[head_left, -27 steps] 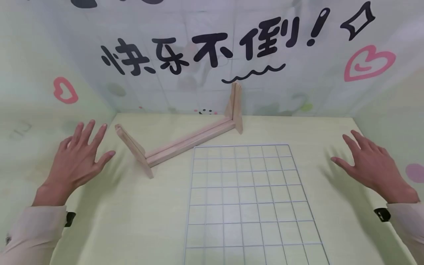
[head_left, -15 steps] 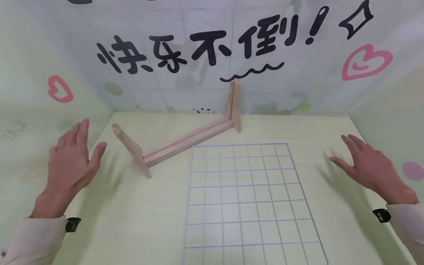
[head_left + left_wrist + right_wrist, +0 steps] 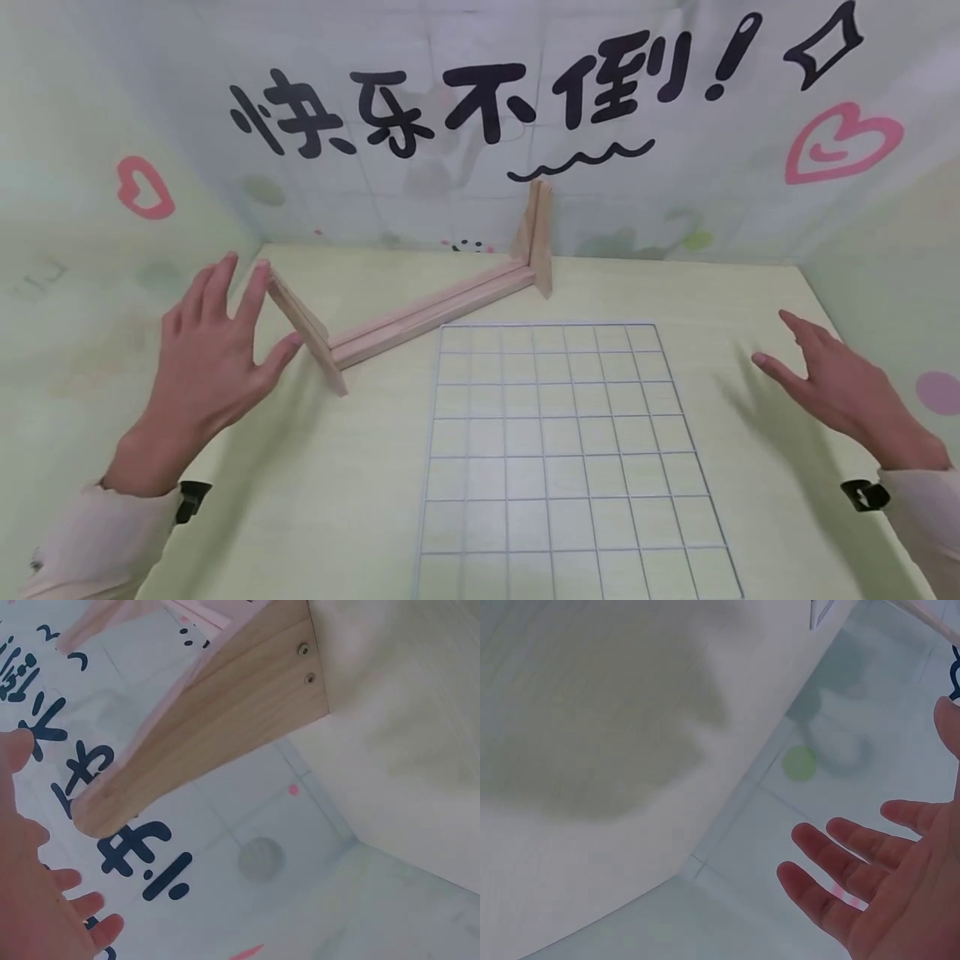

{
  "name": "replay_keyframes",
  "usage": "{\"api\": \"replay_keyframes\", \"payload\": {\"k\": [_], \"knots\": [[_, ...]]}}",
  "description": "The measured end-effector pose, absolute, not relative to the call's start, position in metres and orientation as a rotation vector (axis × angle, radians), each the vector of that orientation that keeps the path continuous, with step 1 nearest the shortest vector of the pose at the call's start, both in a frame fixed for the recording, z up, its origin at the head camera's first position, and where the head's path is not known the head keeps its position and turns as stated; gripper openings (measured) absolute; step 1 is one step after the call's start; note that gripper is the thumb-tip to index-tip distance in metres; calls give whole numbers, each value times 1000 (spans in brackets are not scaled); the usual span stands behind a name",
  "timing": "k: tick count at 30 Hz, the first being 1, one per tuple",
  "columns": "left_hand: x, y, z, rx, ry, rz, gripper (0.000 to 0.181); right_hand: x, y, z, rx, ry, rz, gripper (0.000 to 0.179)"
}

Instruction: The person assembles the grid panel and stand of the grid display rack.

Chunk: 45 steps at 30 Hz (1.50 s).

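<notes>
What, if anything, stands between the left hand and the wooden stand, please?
Nothing visible does. The left wrist view shows a gap between the left hand and the near upright of the wooden stand. The wire grid lies flat on the table, away from that gap.

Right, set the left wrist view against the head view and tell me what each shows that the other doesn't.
Only the left wrist view shows two screws in the outer face of the wooden stand's end piece.

Only the head view shows the wire grid and the right hand.

Both show the left hand, at least part of the wooden stand, and black lettering behind it.
</notes>
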State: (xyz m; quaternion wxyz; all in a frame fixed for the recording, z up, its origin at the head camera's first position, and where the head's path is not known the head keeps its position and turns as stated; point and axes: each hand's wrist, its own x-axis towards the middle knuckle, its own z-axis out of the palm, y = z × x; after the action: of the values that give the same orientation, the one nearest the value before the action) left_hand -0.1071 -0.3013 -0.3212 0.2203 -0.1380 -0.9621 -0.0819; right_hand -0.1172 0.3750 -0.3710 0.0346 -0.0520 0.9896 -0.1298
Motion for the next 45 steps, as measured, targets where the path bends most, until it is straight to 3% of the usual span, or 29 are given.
{"api": "replay_keyframes", "payload": {"k": [4,14,22,41,45], "knots": [[-104,-291,-322,-461,-2658,-281,91,-114,373,-371,-163,3014,-535,79],[-92,-273,-328,-525,-2736,-353,76,-111,375,-373,-203,2945,-762,69],[-92,-259,-333,-476,-2754,-461,76,-109,373,-375,-187,2934,-821,57],[-85,-230,-354,-317,-3148,-927,83,-105,348,-378,-122,2541,-1161,60],[-89,-229,-360,-279,-3114,-1052,75,-105,343,-379,-89,2456,-1153,59]]}}
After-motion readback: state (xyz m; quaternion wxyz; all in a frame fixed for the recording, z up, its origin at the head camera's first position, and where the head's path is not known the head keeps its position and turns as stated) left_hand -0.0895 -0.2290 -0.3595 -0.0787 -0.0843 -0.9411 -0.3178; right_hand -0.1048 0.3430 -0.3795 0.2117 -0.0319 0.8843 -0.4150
